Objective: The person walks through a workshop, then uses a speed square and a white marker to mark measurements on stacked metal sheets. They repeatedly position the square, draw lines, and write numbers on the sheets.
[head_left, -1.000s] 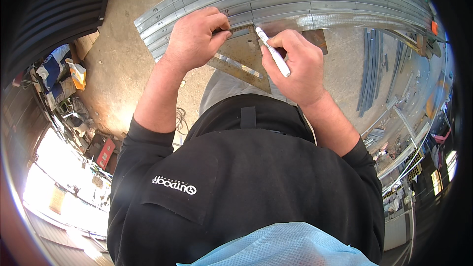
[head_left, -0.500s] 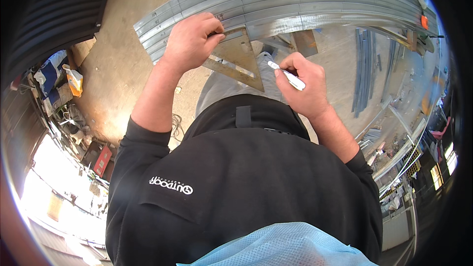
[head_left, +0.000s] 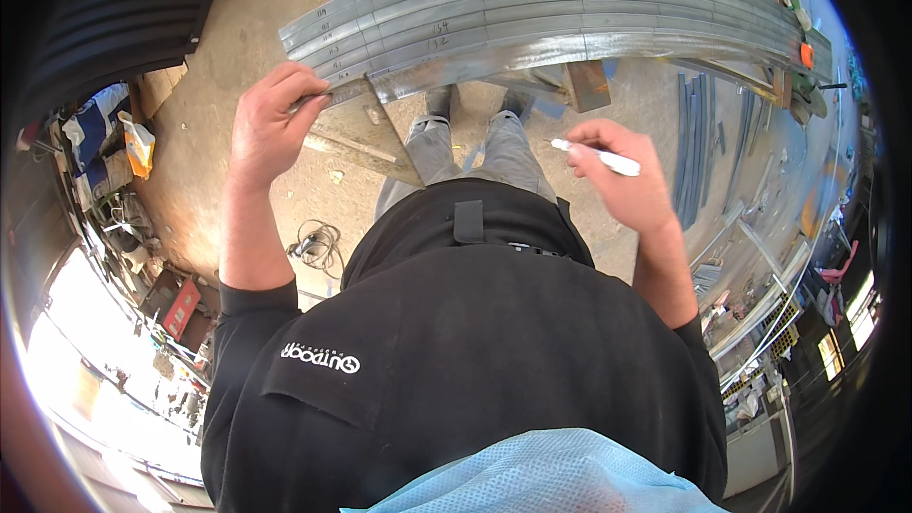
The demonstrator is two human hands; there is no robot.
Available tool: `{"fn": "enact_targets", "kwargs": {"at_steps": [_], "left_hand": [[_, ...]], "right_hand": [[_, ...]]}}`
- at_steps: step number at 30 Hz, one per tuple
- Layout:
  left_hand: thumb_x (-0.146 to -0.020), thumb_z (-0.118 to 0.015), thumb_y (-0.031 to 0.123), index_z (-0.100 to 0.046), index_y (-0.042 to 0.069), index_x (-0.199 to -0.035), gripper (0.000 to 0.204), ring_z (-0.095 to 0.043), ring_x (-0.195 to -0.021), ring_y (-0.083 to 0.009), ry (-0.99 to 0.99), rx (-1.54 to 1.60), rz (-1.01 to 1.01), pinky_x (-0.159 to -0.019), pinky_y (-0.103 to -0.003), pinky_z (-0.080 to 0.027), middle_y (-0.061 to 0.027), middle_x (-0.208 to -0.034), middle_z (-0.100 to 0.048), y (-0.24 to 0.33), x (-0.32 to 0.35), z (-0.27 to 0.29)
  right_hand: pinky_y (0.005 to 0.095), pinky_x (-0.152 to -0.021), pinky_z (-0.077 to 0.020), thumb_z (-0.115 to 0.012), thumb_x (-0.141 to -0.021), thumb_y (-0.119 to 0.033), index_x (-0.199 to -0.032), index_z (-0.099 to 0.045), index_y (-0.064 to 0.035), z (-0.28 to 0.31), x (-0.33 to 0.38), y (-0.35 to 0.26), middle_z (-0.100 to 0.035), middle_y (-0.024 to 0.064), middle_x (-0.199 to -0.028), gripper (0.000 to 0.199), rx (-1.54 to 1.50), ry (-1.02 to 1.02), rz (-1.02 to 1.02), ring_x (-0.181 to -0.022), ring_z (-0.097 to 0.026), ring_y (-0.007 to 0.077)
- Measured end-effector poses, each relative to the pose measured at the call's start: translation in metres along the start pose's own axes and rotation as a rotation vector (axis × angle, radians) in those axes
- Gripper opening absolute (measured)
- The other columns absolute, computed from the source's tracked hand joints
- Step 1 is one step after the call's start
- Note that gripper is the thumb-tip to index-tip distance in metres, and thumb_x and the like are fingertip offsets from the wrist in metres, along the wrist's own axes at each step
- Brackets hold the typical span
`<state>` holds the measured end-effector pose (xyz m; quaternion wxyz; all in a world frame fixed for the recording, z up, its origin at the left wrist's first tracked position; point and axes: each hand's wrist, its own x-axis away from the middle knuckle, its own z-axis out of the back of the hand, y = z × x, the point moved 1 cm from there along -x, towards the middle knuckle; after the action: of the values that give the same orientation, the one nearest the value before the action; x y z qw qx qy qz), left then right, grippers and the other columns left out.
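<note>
Side by side in front of me lie long grey metal profiles [head_left: 532, 27], with thin lines drawn across them and handwritten figures on top. My left hand [head_left: 274, 122] is closed on the upper corner of a worn metal set square [head_left: 366, 116] at the near edge of the profiles, towards their left end. Most of the square hangs out over the floor on my side. In my right hand [head_left: 622, 166], held away from the profiles over the floor, is a white marker pen [head_left: 621, 163]; its tip points left.
Beneath the profiles stands a rusty brown metal support [head_left: 589, 85]. Several grey bars [head_left: 693, 138] lie on the floor at the right. A coiled cable [head_left: 318, 247] lies on the floor at the left. An orange clip-like piece [head_left: 807, 55] sits at the profiles' right end.
My left hand and the set square have moved left along the profiles, towards their left end. My right hand with the marker has moved slightly right, farther from the square.
</note>
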<state>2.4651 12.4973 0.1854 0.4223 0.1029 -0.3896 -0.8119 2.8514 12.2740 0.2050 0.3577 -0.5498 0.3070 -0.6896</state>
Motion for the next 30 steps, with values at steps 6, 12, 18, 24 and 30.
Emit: {"fn": "enact_targets", "kwargs": {"at_steps": [6, 12, 18, 24, 30], "left_hand": [[-0.093, -0.081, -0.002, -0.078, 0.000, -0.107, 0.015, -0.074, -0.092, -0.0241, 0.028, -0.011, 0.063, -0.082, -0.033, -0.057, -0.0093, -0.106, -0.075, -0.016, 0.031, 0.004], [-0.094, -0.081, 0.001, -0.081, 0.003, -0.111, 0.017, -0.077, -0.099, -0.0276, 0.066, 0.004, 0.068, -0.087, -0.036, -0.060, -0.0093, -0.111, -0.078, -0.027, 0.044, -0.004], [-0.097, -0.080, 0.008, -0.081, 0.005, -0.112, 0.015, -0.077, -0.101, -0.0330, 0.096, -0.066, -0.062, -0.087, -0.040, -0.061, -0.0083, -0.114, -0.080, -0.028, 0.030, -0.016], [-0.098, -0.079, 0.009, -0.081, 0.006, -0.112, 0.014, -0.075, -0.104, -0.0324, 0.047, -0.141, -0.117, -0.090, -0.042, -0.060, -0.0070, -0.113, -0.079, -0.034, 0.015, -0.028], [-0.098, -0.079, 0.010, -0.081, 0.007, -0.108, 0.011, -0.073, -0.103, -0.0305, 0.105, -0.193, -0.189, -0.089, -0.044, -0.059, -0.0053, -0.110, -0.079, -0.034, 0.002, -0.044]], "right_hand": [[0.0316, -0.066, -0.0569, -0.078, -0.104, -0.018, -0.109, -0.073, 0.0031, 0.076, 0.012, 0.011, -0.079, 0.0107, -0.095, 0.022, -0.631, -0.231, 0.155, -0.079, -0.073, 0.0157], [0.0305, -0.063, -0.0528, -0.073, -0.100, -0.013, -0.096, -0.075, -0.0014, 0.093, 0.023, 0.133, -0.075, 0.0043, -0.083, 0.012, 0.252, 0.191, -0.543, -0.073, -0.070, 0.0123], [0.0283, -0.066, -0.0516, -0.073, -0.102, -0.011, -0.104, -0.077, -0.0014, 0.088, 0.036, 0.113, -0.075, 0.0041, -0.087, 0.011, 0.014, 0.237, -0.339, -0.075, -0.068, 0.0117], [0.0294, -0.068, -0.0496, -0.074, -0.109, -0.021, -0.106, -0.073, -0.0020, 0.080, 0.023, 0.080, -0.072, 0.0062, -0.089, 0.019, -0.364, 0.174, -0.106, -0.076, -0.065, 0.0138], [0.0296, -0.069, -0.0506, -0.071, -0.111, -0.019, -0.108, -0.070, -0.0019, 0.035, 0.011, 0.066, -0.072, 0.0054, -0.090, 0.017, -0.412, 0.107, -0.070, -0.077, -0.065, 0.0132]]}}
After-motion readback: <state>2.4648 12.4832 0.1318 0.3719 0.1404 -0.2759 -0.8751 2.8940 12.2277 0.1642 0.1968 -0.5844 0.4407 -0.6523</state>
